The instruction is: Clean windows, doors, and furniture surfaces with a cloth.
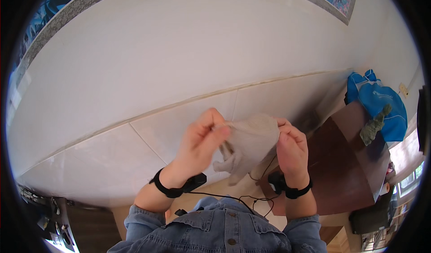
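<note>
A light beige knitted fabric item, perhaps a glove (254, 136), hangs between my two hands in front of the wall. My left hand (203, 140) pinches its left edge between thumb and fingers. At the opposite edge, my right hand (292, 147) grips the cloth with bent fingers. Loose finger-like folds dangle from the lower left of the fabric. Each wrist wears a black strap with a small dark device, and thin black cables run between them in front of my denim shirt.
White wall tiles (107, 158) face me. To the right stands a reddish-brown wooden cabinet (331, 172), bearing a blue drawstring bag (387, 101) and a greenish stone ornament (373, 130). Dark furniture (91, 222) is at lower left. Framed pictures hang above.
</note>
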A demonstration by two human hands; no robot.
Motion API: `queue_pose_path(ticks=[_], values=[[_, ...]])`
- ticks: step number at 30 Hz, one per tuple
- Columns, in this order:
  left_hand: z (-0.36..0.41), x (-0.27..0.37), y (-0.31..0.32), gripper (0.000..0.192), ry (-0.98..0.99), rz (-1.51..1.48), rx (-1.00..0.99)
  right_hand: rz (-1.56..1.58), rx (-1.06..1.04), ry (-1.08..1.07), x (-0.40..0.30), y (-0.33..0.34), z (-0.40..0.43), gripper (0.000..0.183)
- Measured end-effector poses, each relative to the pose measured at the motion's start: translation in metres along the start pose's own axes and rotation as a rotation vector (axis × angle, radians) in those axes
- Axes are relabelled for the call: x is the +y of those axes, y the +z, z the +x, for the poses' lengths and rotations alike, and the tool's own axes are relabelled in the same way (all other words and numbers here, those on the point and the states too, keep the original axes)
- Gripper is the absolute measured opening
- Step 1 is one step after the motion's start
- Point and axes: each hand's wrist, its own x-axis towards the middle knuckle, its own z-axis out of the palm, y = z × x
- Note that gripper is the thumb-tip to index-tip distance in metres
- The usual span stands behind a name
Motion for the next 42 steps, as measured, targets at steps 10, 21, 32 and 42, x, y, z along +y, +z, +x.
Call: queue_pose_path(ticks=[10, 21, 32, 42], values=[[0.027, -0.014, 0.025, 0.015, -0.131, 0.363, 0.078, -0.468, 0.035, -0.055, 0.014, 0.011, -0.010, 0.027], [-0.037, -0.042, -0.019, 0.022, -0.500, 0.437, -0.079, 0.513, 0.402, 0.068, 0.023, -0.144, 0.048, 0.034], [-0.144, -0.007, -0.056, 0.023, -0.564, 0.392, 0.499, -1.220, 1.094, -0.152, 0.009, -0.272, 0.180, 0.036], [-0.139, 0.006, -0.049, 0.021, -0.481, 0.482, 0.608, -1.414, 0.917, -0.515, 0.046, -0.196, 0.152, 0.035]])
